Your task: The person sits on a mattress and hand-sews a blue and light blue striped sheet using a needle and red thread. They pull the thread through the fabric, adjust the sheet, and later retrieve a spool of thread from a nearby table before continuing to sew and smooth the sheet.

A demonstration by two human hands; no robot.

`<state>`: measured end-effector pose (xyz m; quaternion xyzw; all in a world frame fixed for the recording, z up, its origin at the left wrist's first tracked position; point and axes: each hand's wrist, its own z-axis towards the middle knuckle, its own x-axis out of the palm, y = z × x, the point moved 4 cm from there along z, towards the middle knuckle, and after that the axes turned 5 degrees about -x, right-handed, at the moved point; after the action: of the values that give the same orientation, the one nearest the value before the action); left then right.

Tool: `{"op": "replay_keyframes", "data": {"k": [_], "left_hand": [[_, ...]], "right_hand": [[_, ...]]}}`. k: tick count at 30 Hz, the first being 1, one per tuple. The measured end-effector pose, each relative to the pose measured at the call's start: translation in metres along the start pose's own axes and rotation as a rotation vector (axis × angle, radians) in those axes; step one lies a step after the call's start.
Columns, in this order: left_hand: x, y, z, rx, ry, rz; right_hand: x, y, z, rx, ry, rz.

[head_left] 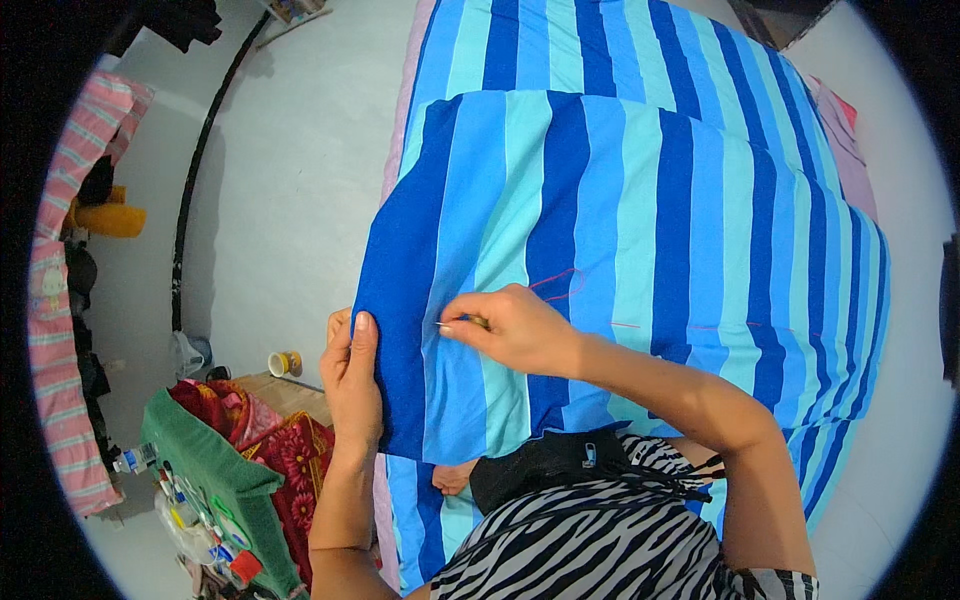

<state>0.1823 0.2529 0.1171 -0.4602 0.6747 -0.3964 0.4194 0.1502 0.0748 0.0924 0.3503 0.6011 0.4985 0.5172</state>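
Note:
A striped cloth (590,215) in dark blue, light blue and aqua lies spread across my lap and the bed. My left hand (352,375) grips its left edge, thumb on top and the other fingers curled under the fold. Between thumb and fingertips, my right hand (515,325) pinches a sewing needle (441,324), its tip pointing left just above the cloth. Something small and gold-coloured shows at the right hand's fingers, too small to name. Red thread (572,272) loops behind that hand, and a line of red stitches (625,324) runs rightward along the cloth.
The bed (600,50) wears matching striped bedding. To the lower left, a green towel (215,450) and a red floral cloth (300,465) drape beside bottles and small items. A yellow cup (285,363) lies on the floor. A safety pin (589,456) hangs at my waist.

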Motion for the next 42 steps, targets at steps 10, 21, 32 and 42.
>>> {"op": "replay_keyframes", "data": {"k": [10,21,32,42], "left_hand": [[0.008,0.018,0.005,-0.423,0.067,-0.518],[0.02,0.054,0.011,-0.65,0.275,-0.83],[0.037,0.04,0.005,-0.415,0.257,-0.709],[0.051,0.042,-0.001,-0.406,0.226,-0.667]], "right_hand": [[-0.004,-0.032,-0.008,0.169,0.141,0.374],[-0.008,-0.024,-0.016,0.076,0.151,0.406],[-0.008,-0.021,-0.02,-0.112,0.025,0.251],[-0.009,-0.012,-0.02,-0.283,-0.069,0.142]]}}
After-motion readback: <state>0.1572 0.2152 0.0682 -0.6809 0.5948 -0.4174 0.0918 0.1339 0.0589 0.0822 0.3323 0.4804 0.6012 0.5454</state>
